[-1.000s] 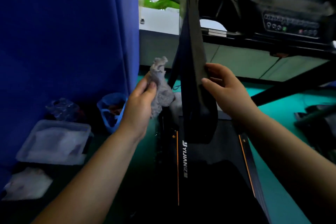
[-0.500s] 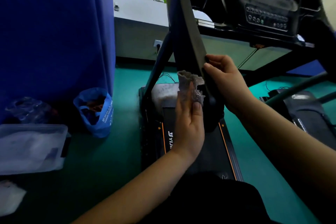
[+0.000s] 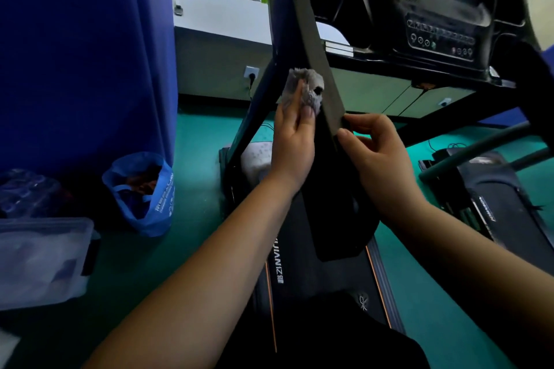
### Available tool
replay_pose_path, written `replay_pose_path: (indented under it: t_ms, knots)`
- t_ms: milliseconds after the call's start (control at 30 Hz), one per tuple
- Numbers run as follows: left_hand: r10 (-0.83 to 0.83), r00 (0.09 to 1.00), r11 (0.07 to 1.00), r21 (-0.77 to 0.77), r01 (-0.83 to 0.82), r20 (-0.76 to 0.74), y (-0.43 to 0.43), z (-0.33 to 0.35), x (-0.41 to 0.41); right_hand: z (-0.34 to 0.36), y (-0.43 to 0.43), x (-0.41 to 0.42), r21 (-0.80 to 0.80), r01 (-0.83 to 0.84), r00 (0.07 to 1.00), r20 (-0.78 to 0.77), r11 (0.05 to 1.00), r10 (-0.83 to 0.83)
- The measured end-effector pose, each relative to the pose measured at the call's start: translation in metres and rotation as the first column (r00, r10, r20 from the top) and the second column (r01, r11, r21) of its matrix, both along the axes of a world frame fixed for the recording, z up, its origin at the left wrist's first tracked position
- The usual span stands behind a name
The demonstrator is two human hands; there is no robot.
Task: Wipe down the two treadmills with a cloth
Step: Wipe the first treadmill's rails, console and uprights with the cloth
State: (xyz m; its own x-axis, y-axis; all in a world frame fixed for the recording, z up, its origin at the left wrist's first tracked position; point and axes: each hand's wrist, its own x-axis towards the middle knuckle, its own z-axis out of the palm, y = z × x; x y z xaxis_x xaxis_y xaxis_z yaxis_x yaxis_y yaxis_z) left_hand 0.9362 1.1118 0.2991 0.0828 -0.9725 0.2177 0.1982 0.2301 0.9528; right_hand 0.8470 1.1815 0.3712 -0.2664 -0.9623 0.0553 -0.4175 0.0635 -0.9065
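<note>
A black treadmill stands in front of me, its left upright post (image 3: 311,48) rising to the console (image 3: 437,36). The deck (image 3: 302,272) with orange stripes runs below. My left hand (image 3: 295,144) holds a crumpled grey cloth (image 3: 305,90) pressed against the left side of the post. My right hand (image 3: 374,153) pinches the post's right edge just below the cloth. A second black treadmill (image 3: 491,204) lies at the right.
A blue curtain (image 3: 84,54) hangs at the left. On the green floor beside it sit a blue plastic bag (image 3: 150,198) and a clear lidded box (image 3: 42,260). A wall socket (image 3: 251,72) is behind the post. A window ledge runs along the back.
My left hand has carried the cloth from the left of the post onto it and up along it. The view has tilted up and pulled back. My right hand stays on the post.
</note>
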Motion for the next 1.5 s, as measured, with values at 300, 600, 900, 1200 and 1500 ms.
replay_pose_path:
  t_ms: [300,600,900,1200,1500]
  knots:
    - [-0.041,0.999,0.999,-0.022,0.041,0.005,-0.121,0.008,0.008,-0.009,-0.001,-0.006,0.03,-0.017,0.999,0.047,0.999,0.015]
    - [-0.048,0.998,0.991,0.127,0.043,0.033,-0.197,0.023,0.024,-0.008,0.001,-0.009,0.031,-0.054,0.995,0.09,0.998,0.051]
    - [-0.047,0.999,0.973,0.225,0.041,0.022,-0.048,0.004,0.02,-0.005,0.002,-0.003,0.02,-0.044,0.992,0.123,0.999,0.041]
    - [-0.114,0.97,0.952,0.256,0.168,-0.214,0.092,-0.014,0.008,-0.006,-0.001,-0.008,-0.004,-0.052,0.996,0.074,0.999,0.052]
    - [-0.036,0.972,0.95,0.294,0.105,-0.231,0.179,-0.027,0.001,-0.008,-0.005,-0.03,0.006,-0.246,0.967,0.074,0.969,0.244]
